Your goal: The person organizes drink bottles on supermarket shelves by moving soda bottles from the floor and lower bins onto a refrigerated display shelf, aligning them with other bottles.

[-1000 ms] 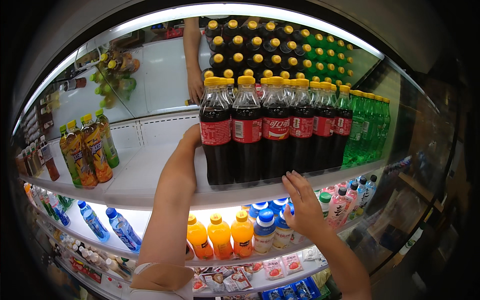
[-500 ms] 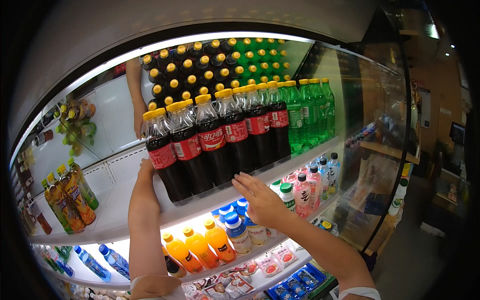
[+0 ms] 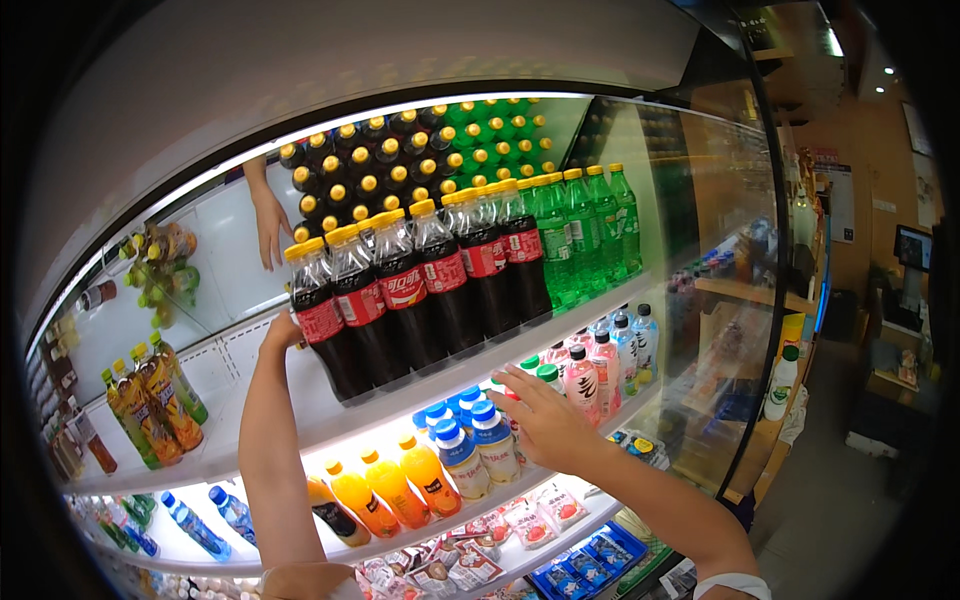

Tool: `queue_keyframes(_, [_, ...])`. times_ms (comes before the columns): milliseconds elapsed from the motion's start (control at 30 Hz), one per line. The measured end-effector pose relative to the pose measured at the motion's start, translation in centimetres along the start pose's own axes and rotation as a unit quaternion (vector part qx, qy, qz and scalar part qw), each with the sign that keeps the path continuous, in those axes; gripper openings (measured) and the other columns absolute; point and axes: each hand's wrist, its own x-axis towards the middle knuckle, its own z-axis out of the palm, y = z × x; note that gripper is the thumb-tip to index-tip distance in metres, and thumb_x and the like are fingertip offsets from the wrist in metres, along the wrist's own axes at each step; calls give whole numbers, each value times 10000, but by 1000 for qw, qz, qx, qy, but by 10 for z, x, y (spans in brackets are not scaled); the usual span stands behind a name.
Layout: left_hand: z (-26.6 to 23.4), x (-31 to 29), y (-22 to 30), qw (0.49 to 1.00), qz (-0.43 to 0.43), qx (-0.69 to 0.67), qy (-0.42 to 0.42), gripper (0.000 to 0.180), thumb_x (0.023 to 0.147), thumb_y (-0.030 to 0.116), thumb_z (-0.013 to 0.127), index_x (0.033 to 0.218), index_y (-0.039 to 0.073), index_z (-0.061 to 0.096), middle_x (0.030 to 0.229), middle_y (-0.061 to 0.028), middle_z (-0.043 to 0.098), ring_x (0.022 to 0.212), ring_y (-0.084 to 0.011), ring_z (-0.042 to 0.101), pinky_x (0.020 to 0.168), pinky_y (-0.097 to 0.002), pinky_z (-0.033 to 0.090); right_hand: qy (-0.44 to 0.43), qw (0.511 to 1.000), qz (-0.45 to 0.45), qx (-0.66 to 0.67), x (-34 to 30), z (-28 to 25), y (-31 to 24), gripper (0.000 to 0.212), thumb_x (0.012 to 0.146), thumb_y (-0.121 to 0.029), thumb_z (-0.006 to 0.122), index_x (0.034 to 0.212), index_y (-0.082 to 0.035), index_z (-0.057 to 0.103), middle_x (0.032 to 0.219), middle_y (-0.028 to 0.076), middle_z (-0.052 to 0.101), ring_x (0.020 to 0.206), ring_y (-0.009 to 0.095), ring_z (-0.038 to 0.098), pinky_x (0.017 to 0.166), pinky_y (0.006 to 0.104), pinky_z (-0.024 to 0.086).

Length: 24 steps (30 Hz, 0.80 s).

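A row of dark cola bottles (image 3: 405, 290) with red labels and yellow caps stands on the upper cooler shelf. My left hand (image 3: 282, 330) is at the left end of this row, beside the outermost bottle and partly hidden by it. Its reflection (image 3: 270, 222) in the cooler's back mirror shows the fingers stretched out. In front of and below the shelf's front edge (image 3: 430, 385) is my right hand (image 3: 540, 415), its fingers extended and holding nothing. Green soda bottles (image 3: 590, 235) with yellow caps adjoin the cola on the right.
Yellow-labelled tea bottles (image 3: 160, 405) stand on the left of the same shelf. The shelf beneath carries orange juice bottles (image 3: 395, 490), blue-capped white bottles (image 3: 475, 455) and pink drink bottles (image 3: 592, 380). Snack packets (image 3: 545, 515) lie lower. A glass side panel (image 3: 700, 350) bounds the right.
My right hand has come away from the shelf edge and moved slightly right and down. My left hand stays by the leftmost cola bottle. The whole view has shifted a little.
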Motion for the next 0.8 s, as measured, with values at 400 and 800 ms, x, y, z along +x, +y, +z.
queue_keyframes(400, [-92, -214, 154, 960, 111, -17, 256, 361, 858, 152, 644, 1171, -12, 571, 1173, -196, 604, 1114, -339, 565, 943, -390, 454, -87, 984, -15, 152, -96, -1, -37, 394, 779, -10, 591, 1170, 9, 555, 1349, 160, 463, 1313, 335, 410, 1034, 430, 412])
queue_keyframes(800, [10, -560, 247, 993, 83, -78, -9, 304, 808, 17, 662, 1107, 21, 607, 1054, -163, 640, 935, -319, 642, 801, -375, 525, -238, 894, 193, 328, -314, 35, -82, 366, 825, -61, 595, 1183, 1, 557, 1249, 241, 533, 1129, 399, 537, 970, 440, 437])
